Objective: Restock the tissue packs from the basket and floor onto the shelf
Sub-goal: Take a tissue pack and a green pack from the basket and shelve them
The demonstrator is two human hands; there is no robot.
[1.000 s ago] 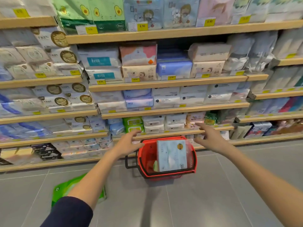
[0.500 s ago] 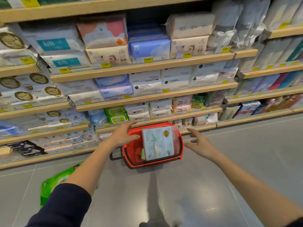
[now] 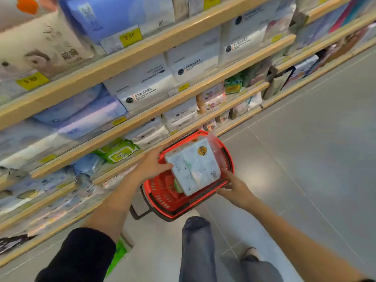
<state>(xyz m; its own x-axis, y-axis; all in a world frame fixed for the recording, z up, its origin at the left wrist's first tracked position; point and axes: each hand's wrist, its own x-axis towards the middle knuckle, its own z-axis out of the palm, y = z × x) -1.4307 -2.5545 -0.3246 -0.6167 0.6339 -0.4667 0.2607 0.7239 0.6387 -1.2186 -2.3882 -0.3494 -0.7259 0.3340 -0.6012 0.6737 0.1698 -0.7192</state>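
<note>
Though blurred, shelf [image 3: 142,55]: wooden tiers full of stock, behind basket.
floor [image 3: 305,159]: grey tiles.
basket [image 3: 162,202]: red, on floor at shelf foot.
pack [image 3: 195,165]: white, film-wrapped, tilted atop basket; likely light, soft, slick; take by opposite sides, two hands.
left hand [image 3: 151,166]: thumb on top, fingers curled round pack's left edge.
right hand [image 3: 234,188]: at pack's near right corner; fingertips hidden, grip cannot tell.
floor pack [image 3: 119,255]: green, lower left, mostly hidden.

1. The grey tiled floor [image 3: 305,159] carries a red basket [image 3: 162,198] and a partly hidden green pack [image 3: 119,254].
2. Wooden shelves [image 3: 142,51] hold rows of white, blue and green packs [image 3: 146,92] behind yellow price tags [image 3: 130,36].
</note>
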